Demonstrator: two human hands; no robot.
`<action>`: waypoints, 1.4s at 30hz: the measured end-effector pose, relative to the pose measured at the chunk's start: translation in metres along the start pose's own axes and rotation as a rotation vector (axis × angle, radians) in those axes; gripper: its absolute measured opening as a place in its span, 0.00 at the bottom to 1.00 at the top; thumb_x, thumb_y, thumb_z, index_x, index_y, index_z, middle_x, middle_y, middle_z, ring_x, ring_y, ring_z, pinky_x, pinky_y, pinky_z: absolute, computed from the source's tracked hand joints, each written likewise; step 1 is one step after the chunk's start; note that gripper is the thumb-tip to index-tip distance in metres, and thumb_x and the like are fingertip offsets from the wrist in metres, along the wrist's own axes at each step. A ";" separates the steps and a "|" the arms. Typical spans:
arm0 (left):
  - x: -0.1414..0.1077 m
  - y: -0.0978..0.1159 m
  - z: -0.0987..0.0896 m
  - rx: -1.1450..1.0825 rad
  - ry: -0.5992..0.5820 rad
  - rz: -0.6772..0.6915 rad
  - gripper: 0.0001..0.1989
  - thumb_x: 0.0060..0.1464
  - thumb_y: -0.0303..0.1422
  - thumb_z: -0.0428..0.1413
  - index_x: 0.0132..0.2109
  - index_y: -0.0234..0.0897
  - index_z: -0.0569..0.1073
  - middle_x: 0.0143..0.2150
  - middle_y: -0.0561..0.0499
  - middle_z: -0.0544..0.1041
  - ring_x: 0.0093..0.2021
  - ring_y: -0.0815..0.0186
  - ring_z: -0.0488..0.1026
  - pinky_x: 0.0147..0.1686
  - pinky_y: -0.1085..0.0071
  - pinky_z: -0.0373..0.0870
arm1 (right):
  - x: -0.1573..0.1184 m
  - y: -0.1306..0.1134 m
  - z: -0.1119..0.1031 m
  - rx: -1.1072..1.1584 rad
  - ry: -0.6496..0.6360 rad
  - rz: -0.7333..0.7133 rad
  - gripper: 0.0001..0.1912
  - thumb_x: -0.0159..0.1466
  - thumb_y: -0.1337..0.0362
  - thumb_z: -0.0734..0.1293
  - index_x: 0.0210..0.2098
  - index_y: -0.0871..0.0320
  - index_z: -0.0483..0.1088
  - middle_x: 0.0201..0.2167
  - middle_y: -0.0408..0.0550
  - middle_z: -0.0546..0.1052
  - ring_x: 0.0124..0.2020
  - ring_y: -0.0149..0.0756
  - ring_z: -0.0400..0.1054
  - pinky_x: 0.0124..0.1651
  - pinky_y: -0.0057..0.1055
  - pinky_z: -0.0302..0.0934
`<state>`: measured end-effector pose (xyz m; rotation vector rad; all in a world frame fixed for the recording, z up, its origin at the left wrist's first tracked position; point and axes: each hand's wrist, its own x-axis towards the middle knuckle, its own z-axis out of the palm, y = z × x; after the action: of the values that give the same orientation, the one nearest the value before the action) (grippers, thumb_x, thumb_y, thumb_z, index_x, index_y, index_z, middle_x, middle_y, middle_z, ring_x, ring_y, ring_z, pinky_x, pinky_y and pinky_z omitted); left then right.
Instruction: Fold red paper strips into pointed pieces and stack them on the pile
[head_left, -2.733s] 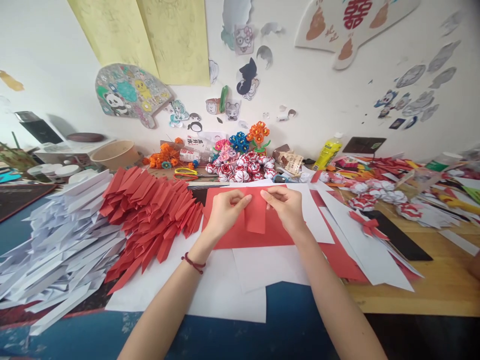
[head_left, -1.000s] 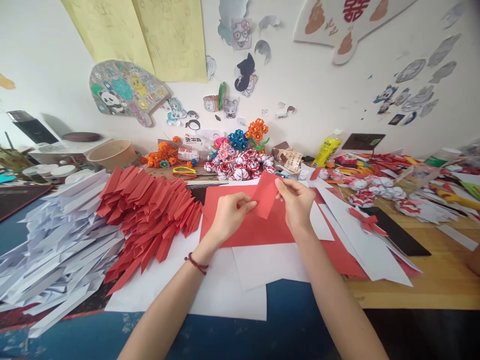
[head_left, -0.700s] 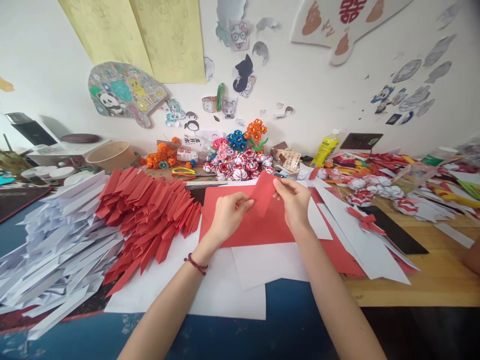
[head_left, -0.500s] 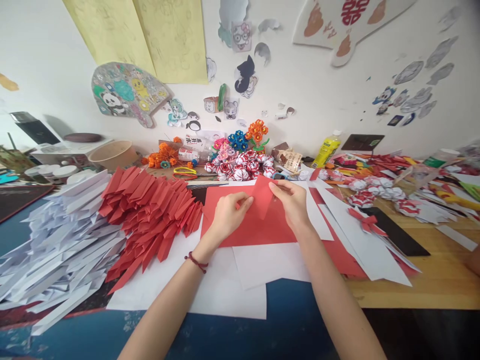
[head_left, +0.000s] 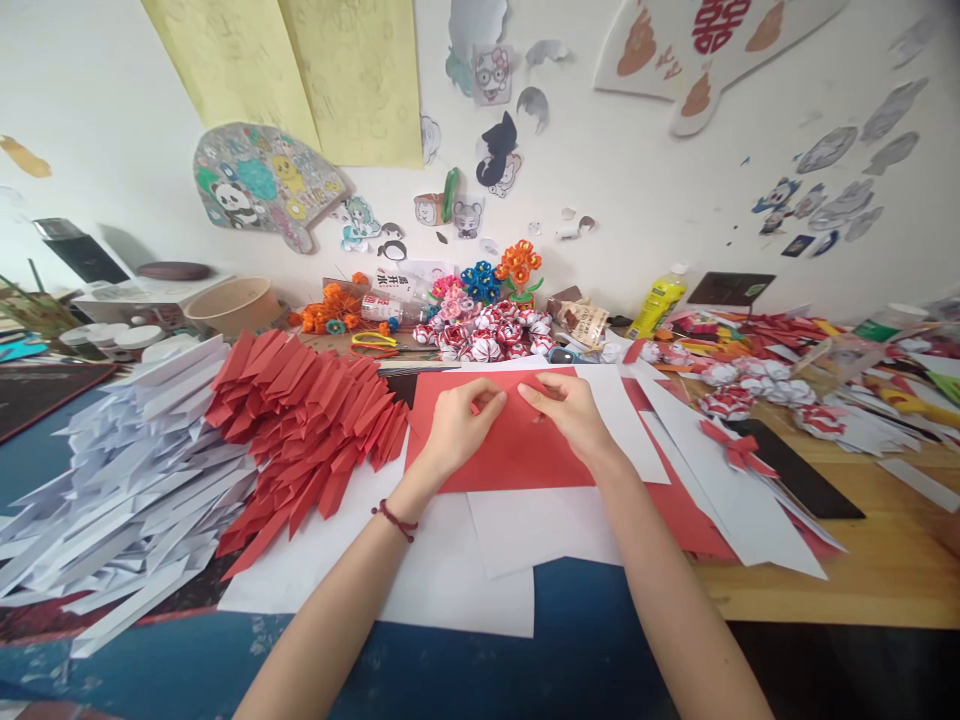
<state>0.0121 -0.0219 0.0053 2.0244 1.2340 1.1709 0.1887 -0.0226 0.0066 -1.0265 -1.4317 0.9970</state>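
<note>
Over a large red sheet [head_left: 480, 470], my left hand [head_left: 461, 422] and my right hand [head_left: 568, 412] face each other with a narrow gap between. Both are closed in a pinch, thumb against fingers, on a small piece of red paper [head_left: 514, 400]. Its outline blends into the red behind it, so its exact fold cannot be made out. White sheets [head_left: 450, 590] lie beneath the red one. Left of my hands spreads a heap of folded red paper strips [head_left: 300, 430], and beyond it a heap of folded white strips [head_left: 142, 490].
Red-and-white paper flowers [head_left: 495, 335] and yellow-handled scissors [head_left: 373, 343] are at the back. A yellow bottle [head_left: 657, 302] stands by the wall. To the right are a red paper bow [head_left: 739, 448], a black strip [head_left: 806, 475] and scattered paper scraps.
The small red paper, earlier held up as a visible diamond, has dropped lower and shows less. My right hand has moved left and slightly down, nearer my left hand.
</note>
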 end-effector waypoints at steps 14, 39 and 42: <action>-0.003 0.005 0.006 0.104 -0.054 -0.027 0.08 0.55 0.33 0.50 0.32 0.38 0.72 0.27 0.54 0.74 0.28 0.69 0.68 0.30 0.75 0.61 | 0.000 0.004 0.004 -0.283 0.004 -0.174 0.16 0.60 0.52 0.68 0.29 0.59 0.77 0.28 0.47 0.77 0.31 0.38 0.69 0.34 0.31 0.61; 0.002 -0.013 0.006 0.034 0.055 -0.088 0.08 0.58 0.35 0.52 0.34 0.38 0.73 0.35 0.51 0.79 0.36 0.66 0.74 0.34 0.73 0.64 | 0.011 0.028 -0.006 -0.032 0.190 -0.041 0.16 0.56 0.51 0.71 0.32 0.59 0.77 0.31 0.47 0.78 0.35 0.41 0.71 0.38 0.34 0.63; 0.003 -0.018 0.004 0.077 0.079 -0.092 0.08 0.57 0.34 0.52 0.34 0.38 0.73 0.34 0.51 0.79 0.34 0.65 0.73 0.34 0.73 0.63 | 0.009 0.024 -0.008 -0.084 0.042 0.015 0.15 0.55 0.53 0.72 0.33 0.58 0.78 0.34 0.49 0.80 0.37 0.42 0.72 0.41 0.35 0.64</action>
<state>0.0080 -0.0102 -0.0092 1.9701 1.4161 1.1857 0.1974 -0.0067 -0.0135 -1.1140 -1.4435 0.9278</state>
